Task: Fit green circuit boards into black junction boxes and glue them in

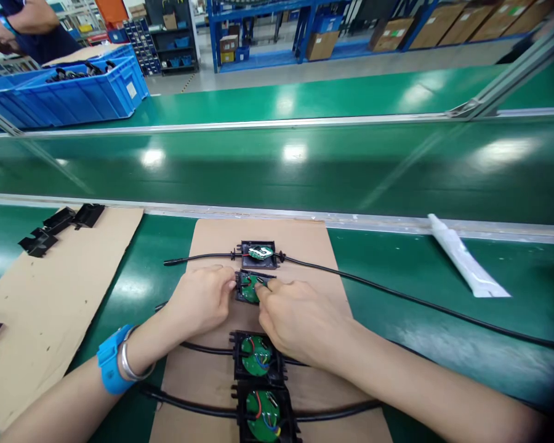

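My left hand (207, 296) pinches the left edge of a small black plastic housing (239, 298), where a cable seems to enter. My right hand (300, 314) is closed, its forefinger pressed onto the right side of the round green circuit board (249, 288) in that housing. Just behind it lies another open housing (258, 263) with a board bearing a white patch and a black cable (373, 285) running out to the right. In front, two more housings hold green boards (256, 355) (263, 416) with red, blue and yellow wires. My right hand hides part of the cables.
Brown cardboard (226, 231) lies under the housings on the green table. A white tube (466, 258) is at right. Black plastic parts (60, 220) rest on the left cardboard (41, 320). Blue bins (78, 92) and a person (32, 27) are beyond a metal rail (281, 123).
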Tool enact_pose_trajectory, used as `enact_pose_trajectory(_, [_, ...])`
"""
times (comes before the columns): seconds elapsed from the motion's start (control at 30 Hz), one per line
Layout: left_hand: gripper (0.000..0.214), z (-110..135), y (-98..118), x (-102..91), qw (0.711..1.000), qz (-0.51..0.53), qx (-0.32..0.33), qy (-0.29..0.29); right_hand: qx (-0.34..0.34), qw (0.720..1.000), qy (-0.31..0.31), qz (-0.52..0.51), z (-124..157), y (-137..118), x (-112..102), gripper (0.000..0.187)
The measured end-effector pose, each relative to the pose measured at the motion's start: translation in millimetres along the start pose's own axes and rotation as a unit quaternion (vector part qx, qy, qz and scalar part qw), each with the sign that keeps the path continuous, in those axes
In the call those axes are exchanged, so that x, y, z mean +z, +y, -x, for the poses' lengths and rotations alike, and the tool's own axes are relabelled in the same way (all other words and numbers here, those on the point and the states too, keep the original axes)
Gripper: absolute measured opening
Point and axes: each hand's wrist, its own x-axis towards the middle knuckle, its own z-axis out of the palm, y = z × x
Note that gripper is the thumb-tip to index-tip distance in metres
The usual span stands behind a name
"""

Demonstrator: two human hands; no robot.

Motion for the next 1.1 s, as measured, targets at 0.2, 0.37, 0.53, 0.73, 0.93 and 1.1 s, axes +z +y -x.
enact_pose_trajectory(0.2, [0.016,-14,10,-2.7,0.996,-0.083,0.001,-0.019,0.013,1.0,-0.003,-0.02,0,0,-1,0.026])
enact_pose_trajectory(0.37, [0.034,-1,15,-1.0,0.993,-0.113,0.012,0.034,0.019,1.0,0.007,-0.007,1,-3,-5,0.022])
enact_pose_trajectory(0.53, [0.052,23,17,26.5,0.976,-0.168,0.11,0.086,0.0,1.0,0.019,-0.005,1,-4,-3,0.024])
enact_pose_trajectory(0.73, [0.055,17,25,20.7,0.98,-0.177,0.091,-0.005,0.059,0.995,-0.007,-0.081,2,-1,-9,0.024])
enact_pose_trajectory(0.93, [0.053,21,27,18.7,0.982,-0.164,0.09,0.008,0.058,0.998,0.024,-0.016,6,-12,-7,0.024])
enact_pose_trajectory(1.1, [0.041,24,33,24.4,0.981,-0.162,0.104,-0.002,0.064,0.997,0.003,0.033,4,-24,0,0.019])
